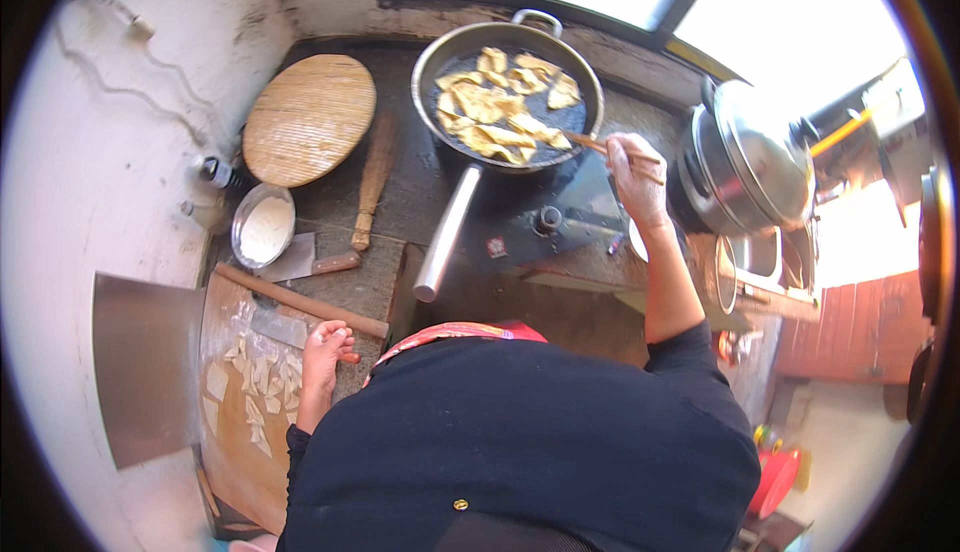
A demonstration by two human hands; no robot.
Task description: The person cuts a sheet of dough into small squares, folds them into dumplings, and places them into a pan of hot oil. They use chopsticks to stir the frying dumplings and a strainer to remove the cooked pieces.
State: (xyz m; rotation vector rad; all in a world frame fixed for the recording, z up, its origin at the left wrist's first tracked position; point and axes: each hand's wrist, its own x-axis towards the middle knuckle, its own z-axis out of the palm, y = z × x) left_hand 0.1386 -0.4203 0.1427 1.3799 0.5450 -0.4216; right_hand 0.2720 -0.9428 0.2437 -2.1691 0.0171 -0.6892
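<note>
My right hand [636,183], dusted with flour, grips a pair of wooden chopsticks [589,142]. Their tips are at the near right rim of a deep frying pan [418,98], close to the dough pieces. Several pale golden dough pieces [480,101] lie in dark oil inside the pan. My left hand [328,351] hovers by the end of a wooden rolling pin [300,300], fingers loosely curled and nothing visible in them. Beside it, a floury blade [276,327] rests on a wooden board [232,439] with raw dough strips [259,379]; the blade's handle is not visible.
The pan's long metal handle [450,233] juts towards me. At left are a round slatted lid [309,120], a straw brush [373,184], a metal bowl of white flour-like powder [266,229] and a cleaver [300,261]. A stacked steel pot [742,154] stands right of my right hand.
</note>
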